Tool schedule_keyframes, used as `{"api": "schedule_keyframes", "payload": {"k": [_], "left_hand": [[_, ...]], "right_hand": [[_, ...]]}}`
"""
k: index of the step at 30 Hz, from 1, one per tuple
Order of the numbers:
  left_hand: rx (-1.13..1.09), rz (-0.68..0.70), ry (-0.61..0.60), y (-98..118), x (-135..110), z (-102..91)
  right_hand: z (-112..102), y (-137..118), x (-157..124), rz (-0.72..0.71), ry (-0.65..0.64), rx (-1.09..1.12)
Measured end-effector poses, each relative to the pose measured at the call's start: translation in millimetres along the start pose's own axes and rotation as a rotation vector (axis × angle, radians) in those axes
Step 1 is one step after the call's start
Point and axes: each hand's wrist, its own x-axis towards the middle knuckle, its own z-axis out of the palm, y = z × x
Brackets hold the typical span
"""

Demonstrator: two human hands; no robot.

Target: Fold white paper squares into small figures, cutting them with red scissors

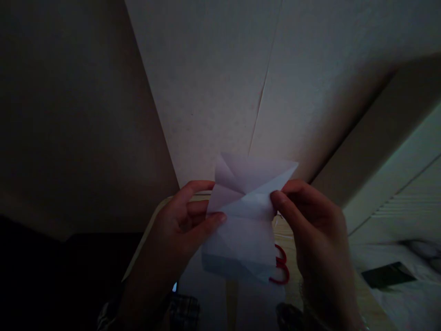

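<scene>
A creased sheet of white paper (pixel 244 216) is held up between my two hands, above a small table. Fold lines cross near its upper middle, and its lower edge bends over in a bluish shadow. My left hand (pixel 186 225) pinches the left edge, thumb in front and fingers behind. On the right edge, my right hand (pixel 303 211) grips the paper between thumb and index finger. Red scissor handles (pixel 283 271) show just right of the paper's lower part; the blades are hidden.
Beneath the hands is a light wooden table (pixel 292 294), with more white paper (pixel 203 303) lying on it. A pale wall (pixel 220 92) rises behind. To the right, a dark flat rectangular object (pixel 389 275) rests on white cloth (pixel 409 303). The room is dim.
</scene>
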Motion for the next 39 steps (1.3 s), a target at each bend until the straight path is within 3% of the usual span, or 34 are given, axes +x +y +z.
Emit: {"api": "schedule_keyframes", "payload": {"k": [9,18,21,26,34,39], "left_hand": [[0.078,0.064,0.023,-6,3,-0.5],[-0.017,0.104,0.073,-9,5,-0.3],[-0.084,0.064,0.031,-5,3,6.3],[-0.060,-0.082,0.102,1,-3,19.8],[0.121,-0.087,0.214,-1,-7,32.7],[0.152,-0.047,0.258,-1,-8,36.2]], "right_hand": [[-3,1,2,-0.018,-0.058,0.024],[-7,3,2,-0.065,-0.052,-0.041],[-7,3,2,-0.068,-0.059,-0.038],[-3,3,1,-0.012,-0.105,0.003],[-6,7,-1,-0.041,-0.090,-0.174],[0,9,-1,-0.023,-0.085,-0.103]]}}
